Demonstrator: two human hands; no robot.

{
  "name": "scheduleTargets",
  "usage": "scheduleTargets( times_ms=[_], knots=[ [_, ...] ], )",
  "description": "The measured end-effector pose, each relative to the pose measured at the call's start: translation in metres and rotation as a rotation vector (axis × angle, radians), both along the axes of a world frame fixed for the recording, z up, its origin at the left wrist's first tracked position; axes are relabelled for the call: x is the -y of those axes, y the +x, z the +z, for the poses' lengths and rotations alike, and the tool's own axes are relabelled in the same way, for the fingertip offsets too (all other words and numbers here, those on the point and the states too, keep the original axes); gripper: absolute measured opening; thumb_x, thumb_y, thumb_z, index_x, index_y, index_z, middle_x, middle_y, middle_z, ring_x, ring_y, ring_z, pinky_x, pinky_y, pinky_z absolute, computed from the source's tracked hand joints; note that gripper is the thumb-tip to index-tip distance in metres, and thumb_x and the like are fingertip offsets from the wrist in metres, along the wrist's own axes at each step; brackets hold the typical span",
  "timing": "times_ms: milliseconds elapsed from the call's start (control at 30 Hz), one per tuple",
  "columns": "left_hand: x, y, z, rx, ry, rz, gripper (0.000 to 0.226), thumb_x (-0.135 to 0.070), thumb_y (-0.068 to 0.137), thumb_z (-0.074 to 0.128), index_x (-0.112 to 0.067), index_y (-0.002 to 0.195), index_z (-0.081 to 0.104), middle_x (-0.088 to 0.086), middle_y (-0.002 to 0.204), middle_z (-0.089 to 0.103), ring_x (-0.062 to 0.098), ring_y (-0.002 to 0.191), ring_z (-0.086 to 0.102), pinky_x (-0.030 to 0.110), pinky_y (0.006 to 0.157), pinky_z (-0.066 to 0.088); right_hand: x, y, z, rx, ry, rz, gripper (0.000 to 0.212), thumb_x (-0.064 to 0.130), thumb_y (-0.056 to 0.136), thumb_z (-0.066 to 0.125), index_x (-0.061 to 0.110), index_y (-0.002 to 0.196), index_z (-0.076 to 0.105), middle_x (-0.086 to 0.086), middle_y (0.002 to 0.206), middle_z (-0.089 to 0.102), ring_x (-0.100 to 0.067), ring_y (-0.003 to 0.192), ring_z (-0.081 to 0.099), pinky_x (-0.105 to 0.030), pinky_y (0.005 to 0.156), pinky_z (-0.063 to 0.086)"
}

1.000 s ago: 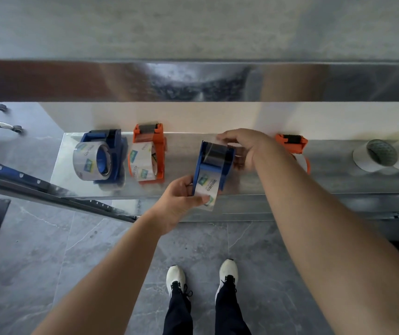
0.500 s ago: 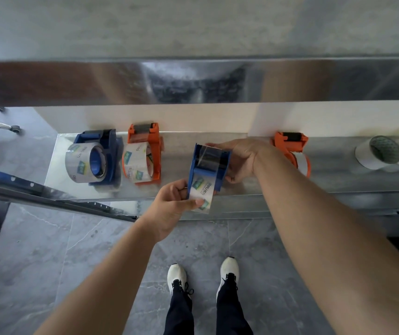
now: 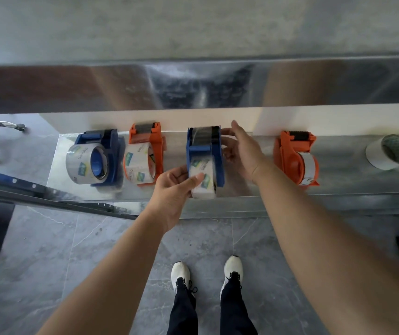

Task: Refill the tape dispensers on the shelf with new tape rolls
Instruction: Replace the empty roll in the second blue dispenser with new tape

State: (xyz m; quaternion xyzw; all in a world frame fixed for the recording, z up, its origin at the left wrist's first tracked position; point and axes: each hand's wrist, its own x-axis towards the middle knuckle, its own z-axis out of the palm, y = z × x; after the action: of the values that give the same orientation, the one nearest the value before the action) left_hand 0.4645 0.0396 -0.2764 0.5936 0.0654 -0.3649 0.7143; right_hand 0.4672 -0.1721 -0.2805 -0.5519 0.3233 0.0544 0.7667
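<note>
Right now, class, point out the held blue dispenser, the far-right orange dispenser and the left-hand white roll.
held blue dispenser (image 3: 201,149): head view, blue top plate.
far-right orange dispenser (image 3: 286,155): head view, orange side.
left-hand white roll (image 3: 375,155): head view, white outer wall.

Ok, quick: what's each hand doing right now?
Left hand: pinches the tape roll in the middle blue dispenser.
Right hand: open, fingers against that dispenser's side.

Blue dispenser (image 3: 205,151) now straight on shelf (image 3: 175,151)

Blue dispenser (image 3: 205,151), clear roll (image 3: 205,192) loaded, standing on shelf (image 3: 350,175)
</note>
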Motion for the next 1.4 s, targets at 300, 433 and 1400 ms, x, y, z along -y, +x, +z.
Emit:
scheduleTargets(
  times_ms=[300, 433, 1400],
  knots=[
    [0.046, 0.017, 0.005, 0.078, 0.259, 0.100, 0.024, -0.034, 0.095, 0.080, -0.010, 0.097, 0.082, 0.016, 0.096, 0.082, 0.035, 0.096, 0.079, 0.065, 0.094, 0.060, -0.003, 0.010, -0.011, -0.120, 0.019, -0.090, 0.040, 0.040, 0.102, 0.034, 0.016, 0.103, 0.066, -0.007, 0.083, 0.066, -0.017, 0.064, 0.046, -0.035, 0.066, 0.037],
    [0.054, 0.023, 0.008, 0.072, 0.295, 0.101, 0.026, -0.033, 0.098, 0.078, -0.007, 0.098, 0.080, 0.011, 0.093, 0.083, 0.033, 0.093, 0.081, 0.059, 0.089, 0.064, 0.000, 0.015, -0.009, -0.155, 0.044, -0.106, 0.033, 0.034, 0.099, 0.039, 0.012, 0.104, 0.063, -0.005, 0.077, 0.062, -0.017, 0.061, 0.047, -0.034, 0.063, 0.038],
    [0.061, 0.017, 0.053, 0.247, 0.634, 0.028, 0.068, -0.070, 0.095, 0.062, -0.012, 0.130, 0.064, 0.001, 0.101, 0.069, 0.016, 0.081, 0.064, 0.029, 0.062, 0.049, -0.010, -0.035, 0.073, -0.192, -0.320, -0.208, 0.020, 0.030, 0.098, 0.054, 0.018, 0.093, 0.070, -0.010, 0.106, 0.072, -0.029, 0.099, 0.069, -0.049, 0.095, 0.057]
  ],
)
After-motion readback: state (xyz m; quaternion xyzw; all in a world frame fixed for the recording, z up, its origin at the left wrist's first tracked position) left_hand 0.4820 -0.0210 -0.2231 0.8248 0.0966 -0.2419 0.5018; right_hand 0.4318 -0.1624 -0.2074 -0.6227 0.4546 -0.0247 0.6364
